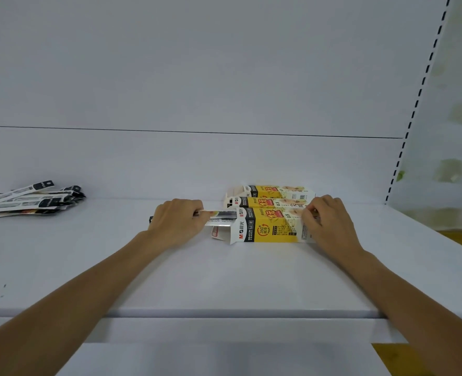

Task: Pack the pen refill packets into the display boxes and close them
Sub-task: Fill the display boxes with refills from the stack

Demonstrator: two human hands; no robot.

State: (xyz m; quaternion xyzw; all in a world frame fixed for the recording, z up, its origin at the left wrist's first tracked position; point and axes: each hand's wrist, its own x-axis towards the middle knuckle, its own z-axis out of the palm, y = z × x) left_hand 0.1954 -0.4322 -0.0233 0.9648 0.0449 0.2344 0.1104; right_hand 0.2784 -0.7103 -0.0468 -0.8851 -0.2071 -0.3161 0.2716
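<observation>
Left hand is curled round a packet bundle, its lead end just inside the open 9 o'clock end of the near box. Right hand grips that box's 3 o'clock end, fingers bent over the top edge, bracing it. The box lies flat on the shelf, dead centre. Step looks like mid-insertion. Risks: the end flap hangs loose under the bundle, so a low feed angle could catch it and crease or tuck it inward; a hard push could skid the box toward 3 o'clock if the brace slips; a fanned bundle could jam at the mouth. At 12 o'clock, touching the near box, sits the middle box, then the far box, which looks open at its 9 o'clock end; this leaves no room to shift backward. Loose packet pile lies well apart at 9 o'clock, a long reach. Slotted upright stands at 2 o'clock, out of the way.
</observation>
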